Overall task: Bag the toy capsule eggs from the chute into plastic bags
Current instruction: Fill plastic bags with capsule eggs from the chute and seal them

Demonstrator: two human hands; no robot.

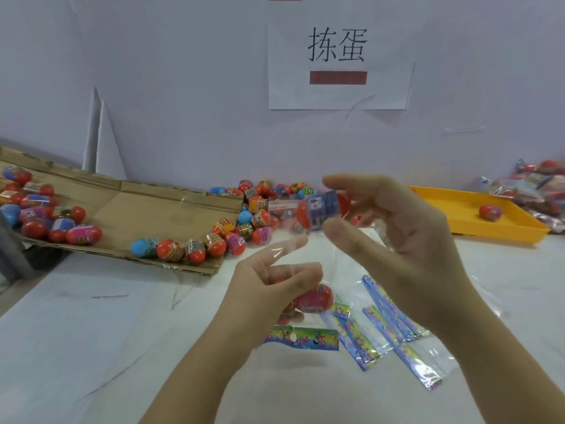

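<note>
My right hand (400, 240) pinches a red capsule egg with a blue wrapper (324, 209) between thumb and fingers, just above the table's middle. Lower and to the left, my left hand (269, 286) grips a clear plastic bag (302, 338) with a colourful printed strip. At least one red egg (315, 298) lies inside that bag, partly hidden behind my fingers. A cardboard chute (146, 203) slopes in from the left. Several eggs (260, 209) are piled at its lower end.
Empty bags with printed strips (394, 325) lie fanned on the white table under my right wrist. A yellow tray (458, 221) at the right holds one red egg (490, 212). Filled bags (535, 191) are heaped beyond it. A paper sign (336, 53) hangs on the wall.
</note>
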